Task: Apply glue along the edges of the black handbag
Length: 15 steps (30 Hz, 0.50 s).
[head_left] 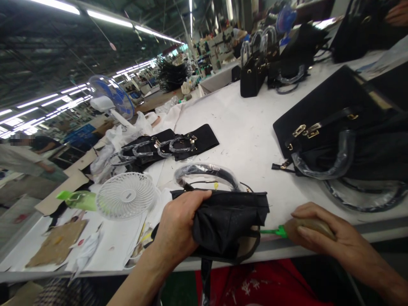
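From the head camera, the left hand [178, 223] has its grip closed on a black bag [228, 221], thumb laid along the top edge. The bag is at the near edge of the white desk [219, 110], dark fabric bunched beside the fingers, and a wrapped handle [208, 170] arches up behind it in clear plastic. A strap [206, 276] hangs below.

The right hand [318, 227] has its grip closed around the brown handle of a tool [296, 233]. Its green shaft points left and reaches the bag's right end; whether the tip touches the bag cannot be told.

Further right, a larger bag [321, 106] with gold fittings lies on the desk. Behind the left hand, at least 2 flat black pieces [204, 142] with wrapped handles overlap. To the left are a round white fan [127, 195], a green bottle [83, 200] and a brown board [55, 246].
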Each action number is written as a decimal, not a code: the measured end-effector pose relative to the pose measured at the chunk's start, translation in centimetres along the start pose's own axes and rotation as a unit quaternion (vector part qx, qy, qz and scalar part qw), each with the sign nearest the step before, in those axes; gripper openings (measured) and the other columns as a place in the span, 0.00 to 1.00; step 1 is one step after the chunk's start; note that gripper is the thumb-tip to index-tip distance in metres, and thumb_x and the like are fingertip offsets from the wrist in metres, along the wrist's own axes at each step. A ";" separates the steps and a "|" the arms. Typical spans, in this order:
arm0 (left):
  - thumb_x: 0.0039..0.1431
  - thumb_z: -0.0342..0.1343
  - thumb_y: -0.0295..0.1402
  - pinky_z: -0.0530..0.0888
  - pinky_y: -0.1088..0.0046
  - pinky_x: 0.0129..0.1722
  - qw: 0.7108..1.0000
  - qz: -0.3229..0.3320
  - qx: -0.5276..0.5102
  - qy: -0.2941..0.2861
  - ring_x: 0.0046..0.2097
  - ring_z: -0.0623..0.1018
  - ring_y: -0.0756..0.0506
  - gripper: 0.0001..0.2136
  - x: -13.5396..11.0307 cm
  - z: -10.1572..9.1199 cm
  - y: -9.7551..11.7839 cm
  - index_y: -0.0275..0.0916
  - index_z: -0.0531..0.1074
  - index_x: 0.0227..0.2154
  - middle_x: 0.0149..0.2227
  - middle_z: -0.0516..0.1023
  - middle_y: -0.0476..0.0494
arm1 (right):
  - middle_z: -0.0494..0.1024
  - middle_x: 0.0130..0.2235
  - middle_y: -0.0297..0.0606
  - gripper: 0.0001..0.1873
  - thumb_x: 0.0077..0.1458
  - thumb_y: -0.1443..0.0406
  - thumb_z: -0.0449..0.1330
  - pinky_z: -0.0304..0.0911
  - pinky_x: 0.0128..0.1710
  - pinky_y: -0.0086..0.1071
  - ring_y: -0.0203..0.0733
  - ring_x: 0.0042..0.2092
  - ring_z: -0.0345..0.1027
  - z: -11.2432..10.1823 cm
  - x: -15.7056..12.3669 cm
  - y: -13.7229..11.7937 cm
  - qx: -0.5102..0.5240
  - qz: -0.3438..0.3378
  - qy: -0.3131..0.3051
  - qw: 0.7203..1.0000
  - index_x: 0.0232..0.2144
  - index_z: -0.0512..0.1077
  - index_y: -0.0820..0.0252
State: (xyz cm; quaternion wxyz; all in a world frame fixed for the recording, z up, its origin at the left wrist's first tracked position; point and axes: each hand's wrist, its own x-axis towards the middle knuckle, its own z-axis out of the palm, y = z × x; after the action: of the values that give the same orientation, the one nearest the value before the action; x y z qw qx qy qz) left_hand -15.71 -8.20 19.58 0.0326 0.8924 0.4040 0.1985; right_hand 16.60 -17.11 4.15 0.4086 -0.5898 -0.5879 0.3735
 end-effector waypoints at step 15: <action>0.57 0.55 0.30 0.81 0.70 0.40 0.999 0.028 0.013 0.006 0.40 0.84 0.43 0.13 -0.4 -0.4 0.4 0.36 0.73 0.46 0.39 0.84 0.41 | 0.77 0.46 0.35 0.10 0.62 0.56 0.60 0.70 0.42 0.30 0.46 0.47 0.74 0.6 -1.1 -0.8 -0.053 -0.058 0.032 0.996 0.45 0.71 0.49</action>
State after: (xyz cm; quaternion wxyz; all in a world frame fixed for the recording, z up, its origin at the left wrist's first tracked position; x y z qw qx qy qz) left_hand -15.79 -8.80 19.90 0.0126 0.9026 0.3812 0.1996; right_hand 15.71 -18.25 4.59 0.4159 -0.5872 -0.6269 0.2987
